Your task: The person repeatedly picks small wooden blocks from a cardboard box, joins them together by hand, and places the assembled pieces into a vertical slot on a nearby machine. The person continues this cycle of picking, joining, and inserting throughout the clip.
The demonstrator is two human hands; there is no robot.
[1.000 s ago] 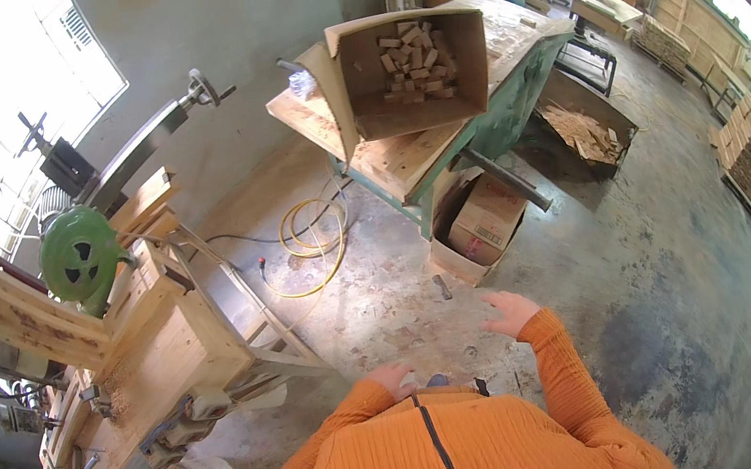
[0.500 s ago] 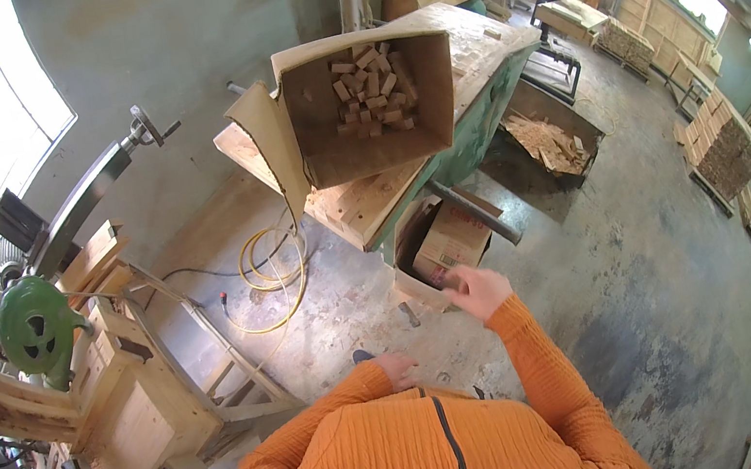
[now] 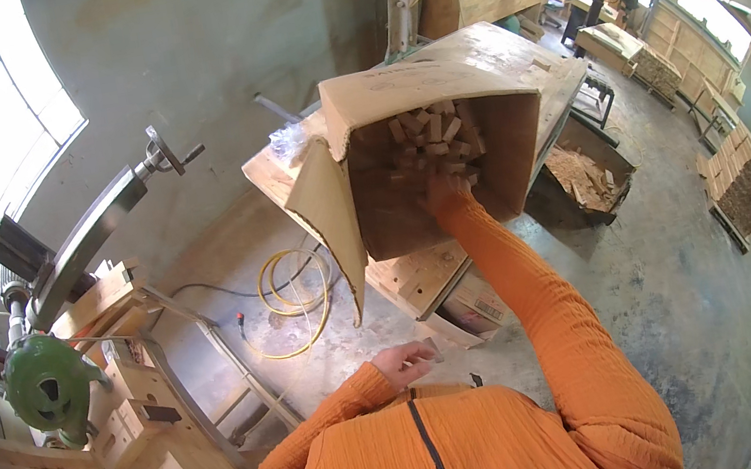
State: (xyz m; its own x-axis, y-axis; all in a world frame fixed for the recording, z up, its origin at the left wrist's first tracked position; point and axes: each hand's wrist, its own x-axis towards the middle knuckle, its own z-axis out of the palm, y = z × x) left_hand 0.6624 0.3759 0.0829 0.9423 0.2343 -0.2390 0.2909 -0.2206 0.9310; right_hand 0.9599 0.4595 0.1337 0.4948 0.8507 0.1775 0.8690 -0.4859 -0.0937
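Note:
A large cardboard box (image 3: 425,84) lies on its side on a wooden workbench, its mouth toward me. Inside is a pile of small wooden blocks (image 3: 438,131). My right hand (image 3: 447,192) reaches into the box at the near edge of the pile; its fingers are blurred and in shadow, so I cannot see whether it grips a block. In front of my chest, my left hand (image 3: 404,364) has its fingers bent together. A small pale piece, too unclear to name, shows at its fingertips. One box flap (image 3: 329,222) hangs down on the left.
The workbench (image 3: 417,279) carries the box. Another carton (image 3: 473,302) stands below it. A yellow hose (image 3: 283,347) lies coiled on the floor. A green motor (image 3: 51,384) is mounted at left. A bin of wood scraps (image 3: 587,176) and stacked wood (image 3: 738,177) are to the right.
My right hand has moved forward and up, from in front of me into the box. The left hand has risen slightly and its fingers have bent. The box appears closer.

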